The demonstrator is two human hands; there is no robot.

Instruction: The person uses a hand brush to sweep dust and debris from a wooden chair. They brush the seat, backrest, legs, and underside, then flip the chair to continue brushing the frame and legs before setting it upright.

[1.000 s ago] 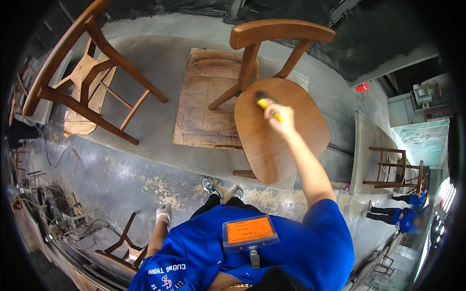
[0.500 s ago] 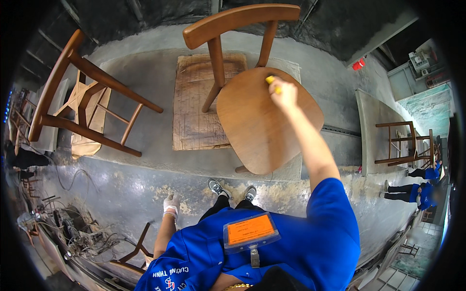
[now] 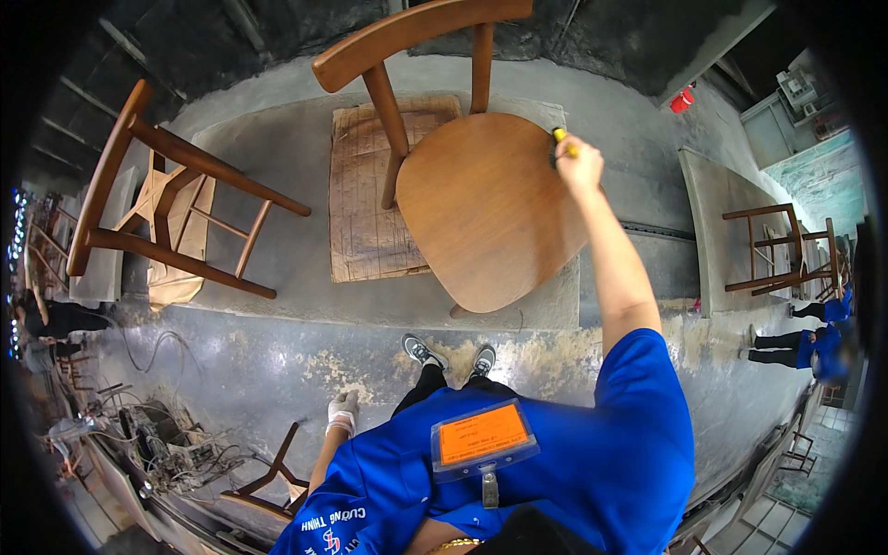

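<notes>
My right hand [image 3: 580,169] grips a small yellow tool with a dark edge [image 3: 566,143]; its exact kind is hard to make out. The tool is at the far right rim of a brown wooden chair's round seat [image 3: 490,208]. The chair's curved backrest [image 3: 425,37] rises on two posts at the far side. My left hand [image 3: 343,412], in a whitish glove, hangs low at my left side, away from the chair. Its fingers look loosely bent and apart, with nothing seen in them.
Flattened cardboard [image 3: 370,199] lies under the chair, on a grey board. To the left is a wooden chair frame [image 3: 176,245] beside brown paper. Tangled equipment [image 3: 180,449] stands at lower left. Farther right are another chair frame [image 3: 772,245] and people in blue shirts [image 3: 814,347].
My right hand has moved the yellow tool rightward, from the far middle of the seat to its right rim. The view has shifted slightly; my left hand stays low and away from the chair.
</notes>
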